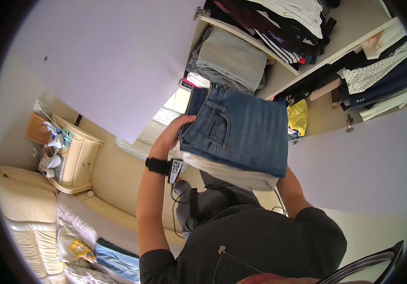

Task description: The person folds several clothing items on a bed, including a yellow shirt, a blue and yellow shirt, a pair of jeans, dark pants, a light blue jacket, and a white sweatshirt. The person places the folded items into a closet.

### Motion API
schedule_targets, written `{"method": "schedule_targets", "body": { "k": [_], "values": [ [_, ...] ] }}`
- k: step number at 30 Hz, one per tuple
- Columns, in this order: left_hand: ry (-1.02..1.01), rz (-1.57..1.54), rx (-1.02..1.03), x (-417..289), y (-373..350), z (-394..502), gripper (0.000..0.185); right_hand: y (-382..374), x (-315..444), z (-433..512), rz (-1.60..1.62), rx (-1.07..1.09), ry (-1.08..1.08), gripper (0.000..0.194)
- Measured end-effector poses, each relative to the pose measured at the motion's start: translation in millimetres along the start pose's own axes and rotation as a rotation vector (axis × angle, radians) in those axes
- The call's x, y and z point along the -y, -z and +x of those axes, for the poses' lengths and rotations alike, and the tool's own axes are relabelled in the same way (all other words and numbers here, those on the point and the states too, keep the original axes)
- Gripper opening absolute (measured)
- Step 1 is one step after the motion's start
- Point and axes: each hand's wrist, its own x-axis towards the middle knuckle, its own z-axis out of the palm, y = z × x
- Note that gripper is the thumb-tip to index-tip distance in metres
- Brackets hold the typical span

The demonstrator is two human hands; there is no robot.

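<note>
A stack of folded trousers is held up before me at the wardrobe. Blue denim jeans (249, 127) lie on top, with beige folded trousers (231, 174) underneath. My left hand (176, 131) grips the left end of the stack, its thumb over the waistband. My right forearm (292, 190) runs up under the stack's right end and bears it there; the right hand itself is hidden by the cloth. Just beyond the jeans, a wardrobe shelf (285, 72) carries a pile of folded grey trousers (231, 58).
Wardrobe doors (118, 60) (359, 167) stand open on both sides. Jumbled clothes (285, 25) fill the upper shelf; garments (377, 78) hang at the right. Behind my left arm are a cream cabinet (79, 156) and a bed (79, 213) with folded jeans (116, 261). A cable (173, 213) hangs from my left wrist.
</note>
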Motion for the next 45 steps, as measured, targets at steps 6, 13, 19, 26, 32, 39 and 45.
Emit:
{"method": "schedule_targets", "body": {
  "k": [6,13,19,26,32,39,45],
  "values": [
    [-0.005,0.081,-0.004,-72.0,-11.7,96.1,0.043,-56.1,41.5,114.0,-0.120,-0.072,0.129,0.051],
    [0.022,0.166,-0.066,-113.5,-18.2,207.4,0.037,-89.1,75.5,234.4,-0.410,-0.144,0.210,0.051],
    [-0.085,0.303,-0.218,-134.1,-32.6,278.7,0.050,-72.0,77.4,271.3,-0.648,-0.144,0.246,0.051],
    [-0.218,0.147,0.084,-128.2,-27.3,288.6,0.080,-19.2,74.3,261.1,-0.763,-0.093,0.228,0.050],
    [-0.151,0.273,0.008,-94.2,-14.7,314.3,0.093,9.8,78.4,256.6,-0.799,-0.072,0.226,0.050],
    [-0.494,0.320,0.114,-138.3,-14.4,354.7,0.073,4.8,90.2,275.9,-0.861,-0.053,0.267,0.050],
    [-0.367,0.244,-0.326,-132.6,-1.9,398.2,0.037,-21.2,109.7,299.1,-0.914,-0.063,0.332,0.050]
  ]
}}
